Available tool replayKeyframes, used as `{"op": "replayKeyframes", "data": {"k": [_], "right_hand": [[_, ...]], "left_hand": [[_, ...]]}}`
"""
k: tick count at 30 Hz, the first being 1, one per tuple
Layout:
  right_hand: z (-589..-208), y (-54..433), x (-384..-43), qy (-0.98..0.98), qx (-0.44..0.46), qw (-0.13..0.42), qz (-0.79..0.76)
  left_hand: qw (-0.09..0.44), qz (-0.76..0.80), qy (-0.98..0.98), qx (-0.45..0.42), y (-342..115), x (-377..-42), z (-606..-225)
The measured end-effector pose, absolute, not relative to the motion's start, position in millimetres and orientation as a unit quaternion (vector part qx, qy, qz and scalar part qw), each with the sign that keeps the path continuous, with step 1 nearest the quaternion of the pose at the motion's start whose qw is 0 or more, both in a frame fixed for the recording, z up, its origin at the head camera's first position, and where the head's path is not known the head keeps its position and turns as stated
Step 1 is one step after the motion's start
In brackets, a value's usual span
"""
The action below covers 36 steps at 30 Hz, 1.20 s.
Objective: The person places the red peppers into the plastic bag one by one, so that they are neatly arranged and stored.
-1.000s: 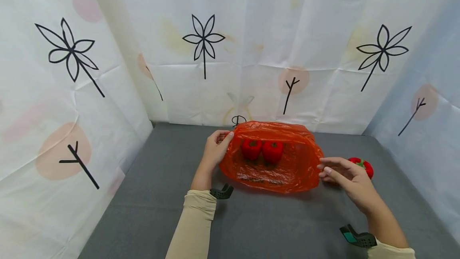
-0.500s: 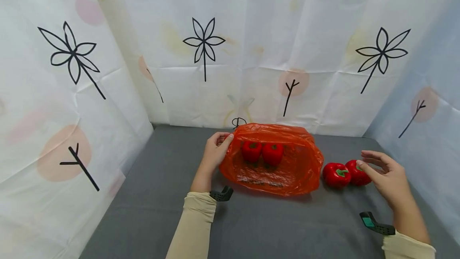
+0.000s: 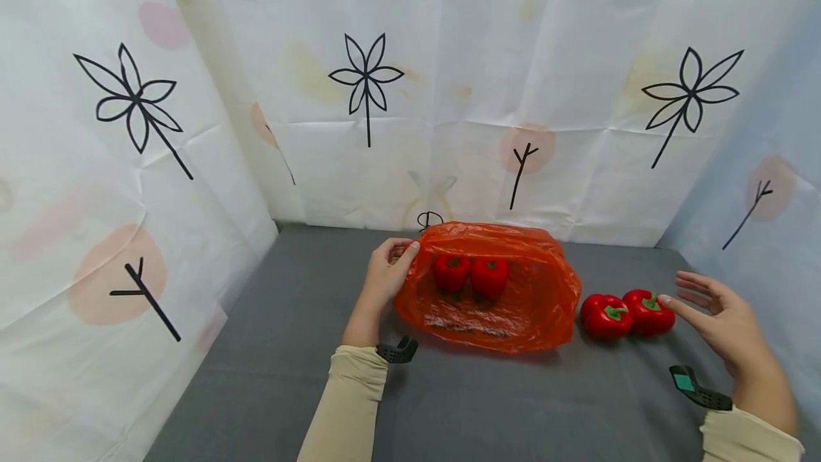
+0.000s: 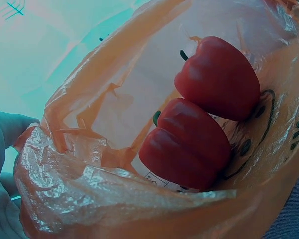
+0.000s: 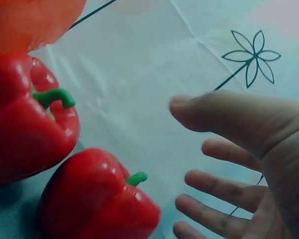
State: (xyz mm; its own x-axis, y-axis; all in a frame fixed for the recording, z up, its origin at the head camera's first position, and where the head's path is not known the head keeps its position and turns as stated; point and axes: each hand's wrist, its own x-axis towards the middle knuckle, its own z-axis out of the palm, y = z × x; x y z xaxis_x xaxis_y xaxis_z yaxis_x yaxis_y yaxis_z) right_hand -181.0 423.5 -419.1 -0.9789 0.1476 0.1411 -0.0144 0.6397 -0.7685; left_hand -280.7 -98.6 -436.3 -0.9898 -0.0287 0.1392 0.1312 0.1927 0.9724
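A: State of the fingers?

B: The left hand (image 3: 387, 269) pinches the left edge of the orange-red bag (image 3: 545, 298), centre of the frame. The right hand (image 3: 727, 319), at lower right, holds nothing; its fingers are spread apart, and the right wrist view shows a gap between them and the outer pepper (image 3: 649, 314).

A: Location of the goods?

B: Two red peppers are inside the bag, the left pepper (image 3: 452, 273) and its neighbour (image 3: 489, 278). Outside, right of the bag, the outer pepper lies beside the inner pepper (image 3: 606, 317); they appear to touch.

A: Step in hand?

B: In this inspector's judgement, steadying the bag with its mouth facing the person, the right hand being free beside the loose pair. Any pick-up there would call for closing the fingers round one pepper without rolling the other.

A: Surface and room?

B: A dark grey bench (image 3: 288, 376), lightly creased. White cloth walls (image 3: 449, 91) with black line-drawn flowers surround it at left, back and right.
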Motion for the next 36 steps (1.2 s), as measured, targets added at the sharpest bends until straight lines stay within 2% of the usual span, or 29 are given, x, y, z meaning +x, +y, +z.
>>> {"op": "replayKeyframes", "data": {"k": [6,14,36], "right_hand": [[-429.4,436.0,-180.3,-0.909,-0.020,0.014,0.416],[-436.3,442.2,-185.7,-0.911,-0.036,-0.053,0.407],[-437.9,434.7,-194.7,-0.903,-0.053,-0.092,0.415]], "left_hand": [[0.058,-0.641,-0.764,-0.035,-99.1,-281.4,-437.7],[0.060,-0.637,-0.768,-0.031,-103.0,-284.5,-437.2],[0.052,-0.633,-0.771,-0.034,-99.9,-285.7,-439.7]]}}
